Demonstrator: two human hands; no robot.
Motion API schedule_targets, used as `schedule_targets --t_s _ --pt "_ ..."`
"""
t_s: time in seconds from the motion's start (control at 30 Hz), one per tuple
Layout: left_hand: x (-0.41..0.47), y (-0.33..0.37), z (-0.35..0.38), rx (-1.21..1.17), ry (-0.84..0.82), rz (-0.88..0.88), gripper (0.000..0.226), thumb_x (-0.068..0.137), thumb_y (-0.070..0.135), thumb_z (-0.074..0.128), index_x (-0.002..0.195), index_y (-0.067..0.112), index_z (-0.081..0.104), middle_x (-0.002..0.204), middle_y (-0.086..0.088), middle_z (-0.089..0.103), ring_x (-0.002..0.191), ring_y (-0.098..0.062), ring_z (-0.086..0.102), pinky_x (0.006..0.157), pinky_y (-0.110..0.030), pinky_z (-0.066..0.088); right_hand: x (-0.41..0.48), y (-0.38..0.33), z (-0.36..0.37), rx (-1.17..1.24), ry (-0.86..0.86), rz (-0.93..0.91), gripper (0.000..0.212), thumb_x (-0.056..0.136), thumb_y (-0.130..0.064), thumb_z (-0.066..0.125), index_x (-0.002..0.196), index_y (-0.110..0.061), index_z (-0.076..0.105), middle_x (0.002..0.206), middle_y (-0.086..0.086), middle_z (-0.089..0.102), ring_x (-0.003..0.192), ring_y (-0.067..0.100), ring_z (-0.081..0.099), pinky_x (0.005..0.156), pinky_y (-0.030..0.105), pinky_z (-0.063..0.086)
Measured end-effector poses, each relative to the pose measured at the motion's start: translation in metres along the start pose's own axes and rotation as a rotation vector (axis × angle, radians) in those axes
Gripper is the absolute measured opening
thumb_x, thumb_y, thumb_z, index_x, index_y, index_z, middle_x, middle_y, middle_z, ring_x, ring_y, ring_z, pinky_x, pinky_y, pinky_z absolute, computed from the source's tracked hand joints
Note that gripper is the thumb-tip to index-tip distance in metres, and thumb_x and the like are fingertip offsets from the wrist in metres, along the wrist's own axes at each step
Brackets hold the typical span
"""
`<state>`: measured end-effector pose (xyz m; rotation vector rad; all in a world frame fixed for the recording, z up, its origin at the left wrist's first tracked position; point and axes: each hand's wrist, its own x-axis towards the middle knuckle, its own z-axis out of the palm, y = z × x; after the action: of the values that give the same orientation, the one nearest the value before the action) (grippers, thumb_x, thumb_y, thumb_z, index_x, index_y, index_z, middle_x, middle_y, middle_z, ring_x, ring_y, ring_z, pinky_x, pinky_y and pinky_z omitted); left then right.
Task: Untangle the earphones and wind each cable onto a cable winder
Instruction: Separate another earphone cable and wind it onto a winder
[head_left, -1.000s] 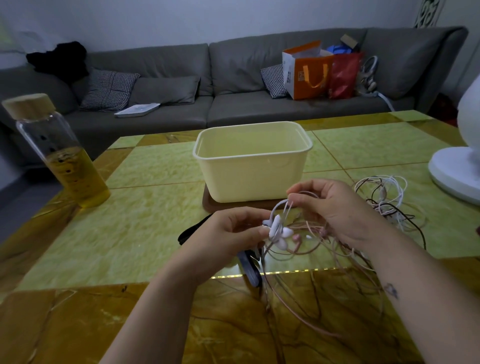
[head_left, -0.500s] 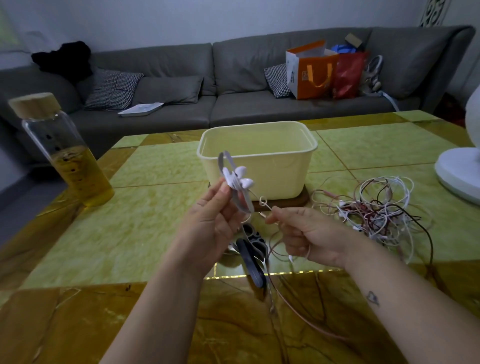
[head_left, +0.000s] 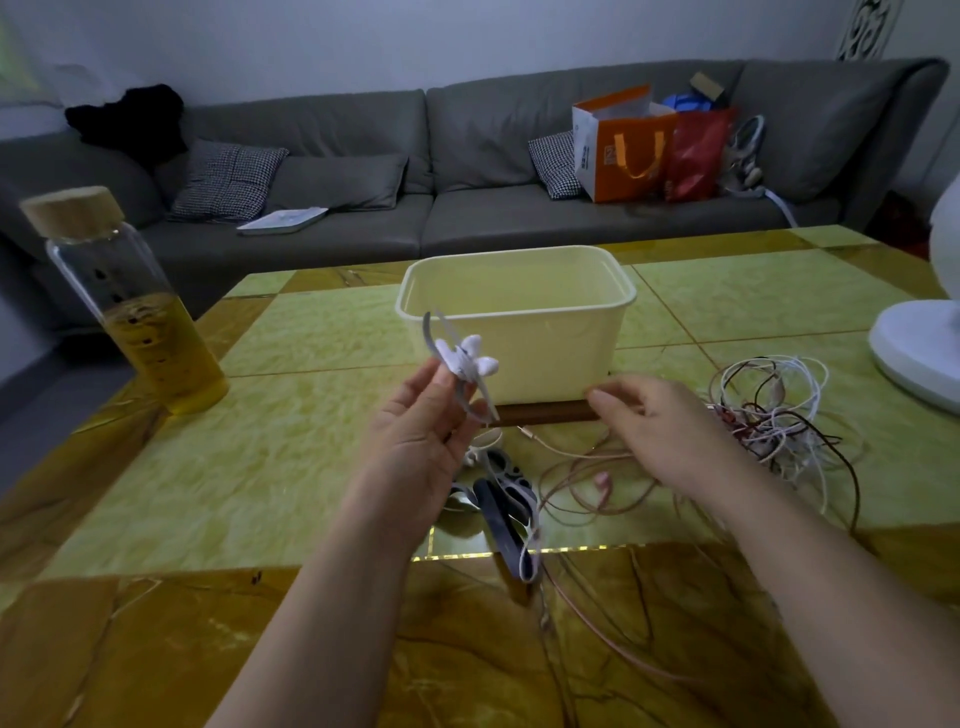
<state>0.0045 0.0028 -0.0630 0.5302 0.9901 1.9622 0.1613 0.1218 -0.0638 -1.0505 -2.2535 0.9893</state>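
- Hands have drawn apart: a second ago they were bunched together low over the table, and now the left hand (head_left: 415, 436) is up, with the right hand (head_left: 662, 431) swung out wide of it.
- Left hand pinches a grey winder (head_left: 428, 335) between thumb and fingers, with the white earbuds (head_left: 467, 358) sitting against the strip just above the fingertips.
- Winder and buds were down by the table a second ago; now they ride high in front of the cream tub (head_left: 519, 322).
- My read is that one earphone set is singled out and winding is about to start.
- The winder is a long strip. Its long axis is tilted, with the top end up and away past the fingertips and the bottom end down toward the thumb side.
- The buds poke out sideways from it, toward the right hand.
- Right hand's fingers are curled, knuckles up. A pink cable (head_left: 582, 454) passes just below it, but I cannot tell whether it is gripped.
- The tangle (head_left: 774, 415) lies just beyond the right hand, unsorted.
- Spare winders (head_left: 506, 499) lie below the left hand, between the wrists.
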Motion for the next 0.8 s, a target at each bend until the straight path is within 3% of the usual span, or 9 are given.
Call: schedule_targets --t_s 0.1,0.17,0.23,0.33,0.43,0.5,0.57,0.67,0.8 --pt "-0.003 -0.009 0.006 0.061 -0.044 -0.033 0.041 0.078 0.017 0.059 0.118 0.007 0.061 0.112 -0.006 0.072 0.095 -0.013 0.07 0.079 -0.025 0.058 -0.008 -0.014 0.004 0.22 -0.105 -0.079 0.033 0.095 -0.029 0.054 0.128 -0.024 0.055 0.114 -0.014 0.062 0.094 -0.004 0.058 0.062 0.01 0.047" --pt "-0.005 -0.013 0.01 0.081 -0.057 -0.049 0.042 0.079 0.017 0.06 0.119 0.005 0.062 0.11 -0.008 0.072 0.093 -0.014 0.07 0.075 -0.024 0.058 -0.01 -0.018 0.008 0.31 -0.241 -0.086 0.031 0.093 -0.027 0.059 0.124 -0.028 0.056 0.105 -0.017 0.066 0.074 -0.016 0.058 0.062 0.01 0.044" --pt "-0.005 -0.016 0.013 0.085 -0.07 -0.06 0.04 0.081 0.015 0.059 0.119 0.003 0.062 0.108 -0.01 0.073 0.092 -0.015 0.07 0.074 -0.025 0.058 -0.012 -0.02 0.011 0.39 -0.359 -0.078 0.023 0.092 -0.017 0.06 0.11 -0.031 0.059 0.087 -0.019 0.069 0.06 -0.016 0.057 0.056 0.006 0.044" --pt "-0.006 -0.017 0.013 0.112 -0.086 -0.042 0.034 0.082 0.017 0.059 0.113 0.006 0.065 0.105 -0.008 0.074 0.087 -0.014 0.069 0.073 -0.028 0.059 -0.012 -0.018 0.021 0.428 -0.448 -0.05 0.021 0.09 -0.012 0.063 0.104 -0.027 0.064 0.087 -0.014 0.073 0.082 -0.006 0.067 0.077 0.01 0.05" --pt "-0.006 -0.016 0.012 0.128 -0.078 -0.013 0.03 0.082 0.019 0.058 0.109 0.01 0.067 0.103 -0.005 0.075 0.082 -0.01 0.068 0.071 -0.026 0.058 -0.012 -0.015 0.026 0.369 -0.42 -0.005 0.013 0.094 -0.017 0.058 0.098 -0.028 0.065 0.072 -0.008 0.071 0.071 -0.004 0.064 0.064 0.008 0.042" --pt "-0.005 -0.015 0.01 0.119 -0.049 -0.006 0.03 0.084 0.019 0.057 0.112 0.01 0.066 0.103 -0.005 0.074 0.08 -0.009 0.067 0.069 -0.025 0.057 -0.012 -0.014 0.028 0.292 -0.406 -0.018 0.016 0.098 -0.026 0.052 0.097 -0.031 0.067 0.061 -0.009 0.065 0.063 0.001 0.062 0.065 0.016 0.045" --pt "-0.003 -0.016 0.008 0.122 -0.006 -0.008 0.028 0.09 0.015 0.054 0.116 0.008 0.064 0.104 -0.004 0.074 0.083 -0.008 0.067 0.072 -0.026 0.056 -0.015 -0.018 0.029 0.181 -0.378 -0.077 0.02 0.1 -0.03 0.048 0.097 -0.036 0.067 0.057 -0.013 0.061 0.055 -0.002 0.055 0.061 0.021 0.047" --pt "-0.003 -0.019 0.006 0.173 0.058 -0.015 0.024 0.094 0.011 0.053 0.117 0.006 0.06 0.105 -0.005 0.074 0.091 -0.012 0.068 0.082 -0.03 0.052 -0.018 -0.024 0.026 -0.069 -0.298 -0.225 0.021 0.099 -0.03 0.049 0.088 -0.039 0.065 0.054 -0.018 0.055 0.051 -0.003 0.048 0.051 0.015 0.036" --pt "-0.002 -0.022 -0.001 0.569 0.134 0.085 0.014 0.091 0.012 0.064 0.103 0.019 0.064 0.096 0.0 0.075 0.095 -0.02 0.07 0.083 -0.037 0.056 -0.018 -0.03 0.007 -0.138 -0.161 -0.299 0.021 0.097 -0.031 0.051 0.088 -0.025 0.069 0.053 -0.01 0.053 0.044 0.004 0.044 0.044 0.017 0.034"
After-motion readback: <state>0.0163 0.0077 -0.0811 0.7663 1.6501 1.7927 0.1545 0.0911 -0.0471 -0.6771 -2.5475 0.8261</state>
